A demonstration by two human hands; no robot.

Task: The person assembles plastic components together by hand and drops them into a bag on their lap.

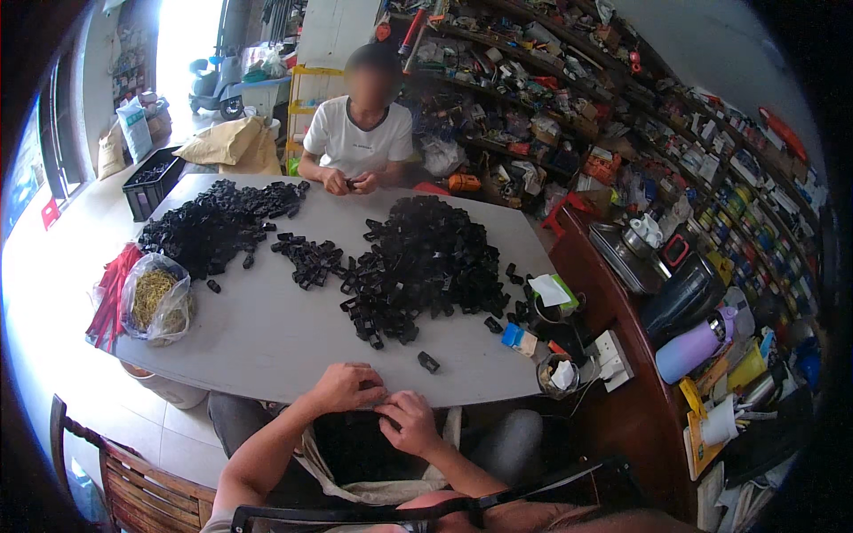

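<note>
My left hand [348, 387] and my right hand [410, 422] meet at the table's near edge, fingers curled together. Whatever they pinch, if anything, is too small and hidden to make out. Below them, between my knees, a pale cloth sack [451, 435] gapes, with dark contents inside. Just beyond my hands one small black plastic part [428, 361] lies alone on the grey table [258, 342]. Farther off rises a large heap of similar black parts [431, 253], with a smaller cluster [308, 259] to its left.
Across the table a person [362, 133] handles a small dark piece. Another black heap [209, 226] spreads at the far left, near a bag of yellowish bits [160, 300] and red strips [114, 289]. At right stand a glass jar [558, 377], a power strip [611, 360] and a purple bottle [689, 351].
</note>
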